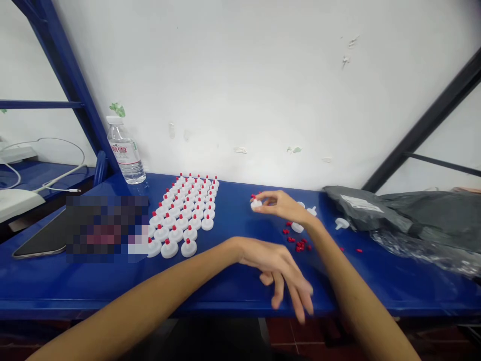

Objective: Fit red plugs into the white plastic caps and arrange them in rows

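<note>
Between its fingertips my right hand (276, 203) holds a white plastic cap with a red tip (256, 202), a little above the blue table. My left hand (278, 268) hangs over the table's front part with fingers spread and nothing in it. Left of both hands stand several rows of white caps with red tips (184, 220), all upright. Under and beside my right wrist lie loose red tips (300, 245) and loose white caps (341, 223), some partly hidden by the wrist.
A water bottle (126, 153) stands at the back left by the wall. At the left lie a dark flat device (41, 233) and a blurred patch. Grey plastic bags (376, 210) lie at the right. Blue metal frame posts (69, 65) rise at the left side.
</note>
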Demonstrator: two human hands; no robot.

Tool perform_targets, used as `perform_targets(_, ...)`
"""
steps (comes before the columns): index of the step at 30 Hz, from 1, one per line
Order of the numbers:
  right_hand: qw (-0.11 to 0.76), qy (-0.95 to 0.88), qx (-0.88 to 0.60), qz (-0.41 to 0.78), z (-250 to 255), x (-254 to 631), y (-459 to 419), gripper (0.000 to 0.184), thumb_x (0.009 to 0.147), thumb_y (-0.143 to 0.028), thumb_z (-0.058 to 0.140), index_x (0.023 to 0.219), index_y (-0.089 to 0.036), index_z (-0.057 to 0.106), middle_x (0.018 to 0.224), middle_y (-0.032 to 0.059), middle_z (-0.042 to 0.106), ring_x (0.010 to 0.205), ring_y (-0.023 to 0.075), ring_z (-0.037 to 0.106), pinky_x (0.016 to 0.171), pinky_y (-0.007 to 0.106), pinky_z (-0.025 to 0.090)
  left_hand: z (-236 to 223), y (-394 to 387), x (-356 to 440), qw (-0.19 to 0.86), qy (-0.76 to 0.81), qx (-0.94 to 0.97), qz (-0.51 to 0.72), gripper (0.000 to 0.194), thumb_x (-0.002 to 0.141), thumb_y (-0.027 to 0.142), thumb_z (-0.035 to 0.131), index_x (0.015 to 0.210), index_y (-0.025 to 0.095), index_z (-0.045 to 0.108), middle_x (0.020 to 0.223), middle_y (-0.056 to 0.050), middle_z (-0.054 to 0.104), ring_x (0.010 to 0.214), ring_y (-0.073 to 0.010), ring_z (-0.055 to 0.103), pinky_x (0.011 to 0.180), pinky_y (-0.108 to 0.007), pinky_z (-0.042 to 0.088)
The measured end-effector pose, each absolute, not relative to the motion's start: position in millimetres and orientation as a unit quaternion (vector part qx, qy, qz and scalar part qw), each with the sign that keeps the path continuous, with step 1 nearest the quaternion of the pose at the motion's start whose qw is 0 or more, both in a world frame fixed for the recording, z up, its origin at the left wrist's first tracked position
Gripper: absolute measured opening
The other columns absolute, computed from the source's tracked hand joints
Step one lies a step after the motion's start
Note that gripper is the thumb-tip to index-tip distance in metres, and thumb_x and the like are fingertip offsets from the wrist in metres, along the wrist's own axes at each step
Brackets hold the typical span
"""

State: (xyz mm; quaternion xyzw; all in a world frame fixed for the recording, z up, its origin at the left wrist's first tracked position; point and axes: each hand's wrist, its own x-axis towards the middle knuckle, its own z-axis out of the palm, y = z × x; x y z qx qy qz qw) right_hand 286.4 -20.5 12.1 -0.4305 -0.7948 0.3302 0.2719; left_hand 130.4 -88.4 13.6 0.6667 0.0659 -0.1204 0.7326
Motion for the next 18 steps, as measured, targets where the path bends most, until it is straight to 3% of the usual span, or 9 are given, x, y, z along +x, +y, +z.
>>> perform_targets(6, 0.182, -0.867, -0.284, 0.368, -5.1, 236.7, -44.0, 0.034, 0.08, -0.035, 0.077, 0.111, -0.023, 0.074, 0.097, 0.0036, 0.071, 0.082, 0.0167, 0.061, 0.072, 0.027, 0.047, 21.7, -92.6, 140.4, 0.711, -0.079, 0.629, -0.304, 0.024, 0.079, 0.041, 0.071, 0.094, 0.024, 0.077, 0.101, -0.003, 0.074, 0.084, -0.0253, 0.074, 0.044, -0.026, 0.046)
perform_targets(9, 0.181, -0.886, -0.27, 0.33, -9.5, 226.4, -49.7, 0.029, 0.081, -0.028, 0.076, 0.11, -0.024, 0.073, 0.101, 0.0036, 0.067, 0.079, 0.0143, 0.057, 0.07, 0.026, 0.045, 8.1, -94.7, 140.6, 0.717, -0.11, 0.633, -0.27, 0.028, 0.077, 0.043, 0.072, 0.093, 0.022, 0.077, 0.099, -0.005, 0.075, 0.084, -0.0273, 0.076, 0.037, -0.023, 0.042)
perform_targets(13, 0.183, -0.851, -0.293, 0.396, -12.2, 230.5, -47.4, 0.051, 0.075, -0.031, 0.081, 0.12, -0.024, 0.059, 0.089, -0.001, 0.068, 0.071, 0.0131, 0.057, 0.066, 0.025, 0.046, -17.0, -101.6, 139.2, 0.732, -0.092, 0.639, -0.218, 0.033, 0.072, 0.049, 0.074, 0.091, 0.022, 0.079, 0.095, -0.004, 0.076, 0.076, -0.0275, 0.077, 0.027, -0.02, 0.033)
perform_targets(15, 0.176, -0.839, -0.294, 0.423, -12.9, 233.8, -45.9, 0.043, 0.075, -0.031, 0.08, 0.111, -0.022, 0.059, 0.083, -0.0015, 0.069, 0.07, 0.0138, 0.06, 0.066, 0.025, 0.048, -19.8, -103.1, 139.2, 0.725, -0.085, 0.641, -0.237, 0.033, 0.07, 0.05, 0.075, 0.092, 0.025, 0.079, 0.098, -0.003, 0.076, 0.078, -0.028, 0.077, 0.027, -0.021, 0.035)
perform_targets(18, 0.158, -0.858, -0.29, 0.393, -14.4, 232.4, -47.0, 0.017, 0.08, -0.028, 0.074, 0.093, -0.02, 0.066, 0.076, -0.0011, 0.067, 0.067, 0.0131, 0.059, 0.063, 0.024, 0.046, -6.9, -101.1, 141.4, 0.733, -0.097, 0.636, -0.223, 0.03, 0.071, 0.048, 0.075, 0.087, 0.023, 0.079, 0.093, -0.004, 0.076, 0.074, -0.0294, 0.076, 0.028, -0.022, 0.038)
